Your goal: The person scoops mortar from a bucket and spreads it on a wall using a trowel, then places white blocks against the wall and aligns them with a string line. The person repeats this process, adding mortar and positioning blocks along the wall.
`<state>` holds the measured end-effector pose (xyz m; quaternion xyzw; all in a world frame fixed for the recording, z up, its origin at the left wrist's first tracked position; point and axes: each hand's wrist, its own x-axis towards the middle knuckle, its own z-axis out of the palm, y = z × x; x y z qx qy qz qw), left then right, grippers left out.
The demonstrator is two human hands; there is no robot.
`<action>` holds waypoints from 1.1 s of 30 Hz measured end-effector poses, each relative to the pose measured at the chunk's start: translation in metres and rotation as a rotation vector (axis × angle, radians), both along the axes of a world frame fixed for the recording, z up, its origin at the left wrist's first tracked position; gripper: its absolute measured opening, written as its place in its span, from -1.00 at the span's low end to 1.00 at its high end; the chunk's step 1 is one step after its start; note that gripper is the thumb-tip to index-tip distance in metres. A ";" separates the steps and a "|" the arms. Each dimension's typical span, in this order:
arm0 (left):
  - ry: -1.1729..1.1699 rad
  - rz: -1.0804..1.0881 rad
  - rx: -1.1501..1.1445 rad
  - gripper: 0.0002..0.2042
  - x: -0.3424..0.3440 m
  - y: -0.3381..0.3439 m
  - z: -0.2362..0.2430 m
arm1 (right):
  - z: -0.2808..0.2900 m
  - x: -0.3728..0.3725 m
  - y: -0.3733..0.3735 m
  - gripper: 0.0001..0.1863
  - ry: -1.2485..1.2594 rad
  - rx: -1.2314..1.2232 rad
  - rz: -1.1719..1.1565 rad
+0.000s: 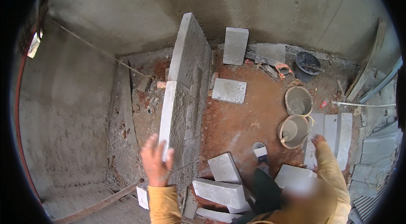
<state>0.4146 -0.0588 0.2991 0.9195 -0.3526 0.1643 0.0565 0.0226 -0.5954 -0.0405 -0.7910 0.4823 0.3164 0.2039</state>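
Observation:
A short wall of pale lightweight blocks (181, 46) stands upright in the middle, with a rough grey face. My left hand (157, 158), in a yellow sleeve, is at the near end of its white top edge, fingers apart, apparently resting on it. My right hand (319, 140) is low at the right, beside a bucket (287, 139) with grey mix and a tool handle in it, and over stacked pale blocks (342, 137); its fingers are mostly hidden by the angle and blur.
Loose blocks (224, 167) lie around my foot (260, 152) and near the back wall (296, 0). A second bucket (298, 97), a black bucket (306, 61), a saw (279, 68) and leaning boards (363, 63) are at the back right. A long bar (101, 196) crosses the lower left.

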 end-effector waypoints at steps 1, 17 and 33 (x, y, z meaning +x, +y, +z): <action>0.116 0.071 0.027 -0.72 -0.009 -0.001 -0.017 | 0.024 -0.046 -0.021 -0.52 0.073 -0.063 0.006; 0.727 0.907 -0.797 -0.74 -0.212 0.083 -0.190 | 0.200 0.186 -0.022 -0.43 -0.373 0.030 0.271; 1.091 0.640 -0.557 -0.74 0.149 0.029 -0.202 | 0.103 0.121 0.053 -0.46 -0.150 0.073 -0.431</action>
